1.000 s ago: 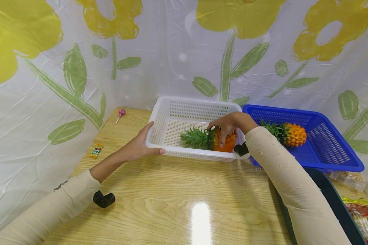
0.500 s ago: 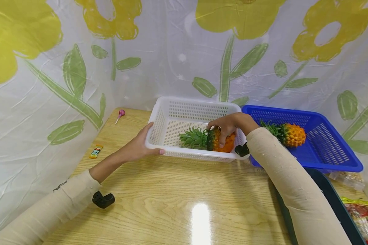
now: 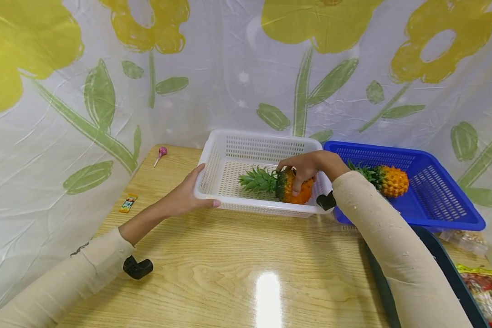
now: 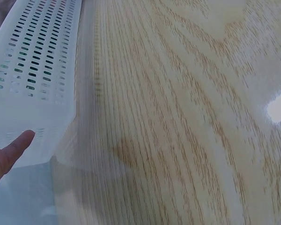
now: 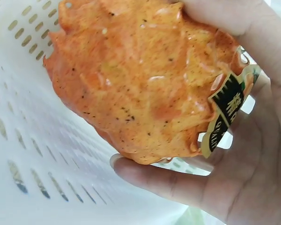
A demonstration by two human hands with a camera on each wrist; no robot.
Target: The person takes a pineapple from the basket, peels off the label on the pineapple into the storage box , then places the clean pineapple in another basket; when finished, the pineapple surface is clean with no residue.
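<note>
In the head view, a white perforated basket (image 3: 266, 141) stands at the back of the table. My left hand (image 3: 187, 193) rests against its near left corner, thumb straight along the front wall, other fingers at the left side. The left wrist view shows that thumb (image 4: 19, 146) touching the basket's outside. My right hand (image 3: 303, 168) reaches into the basket's right part and grips a small pineapple (image 3: 291, 187), its green crown pointing left. In the right wrist view, the pineapple's orange body (image 5: 136, 84) lies between my thumb and fingers, a black-and-gold tag (image 5: 227, 110) hanging from it.
To the right, a blue basket (image 3: 430, 191) holds another pineapple (image 3: 393, 181). A dark green tray (image 3: 430, 246) lies under my right forearm, with food packets (image 3: 485, 287) beyond it. A lollipop (image 3: 161, 152) and a wrapped candy (image 3: 128, 203) lie on the table's left side.
The pineapple in my right hand has shifted slightly left, its crown a little higher. My right forearm has moved slightly right. The left hand stays at the basket corner.
</note>
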